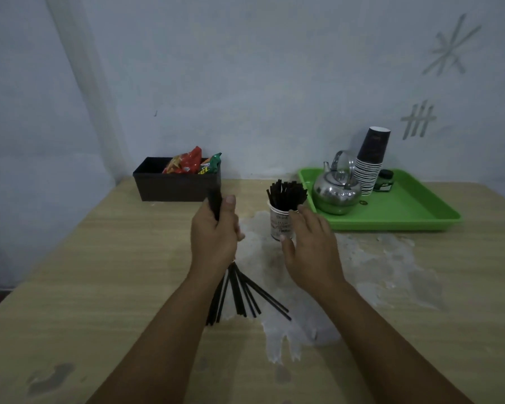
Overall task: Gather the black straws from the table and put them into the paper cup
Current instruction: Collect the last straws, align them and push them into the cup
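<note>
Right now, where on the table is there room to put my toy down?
Bare wood lies left of the left hand, in front of the dark box, and near the right edge, below the green tray. Around the paper cup and right hand it is crowded.

Head-worn wide-angle view, facing forward and down, close over table (129, 258), wall behind
</note>
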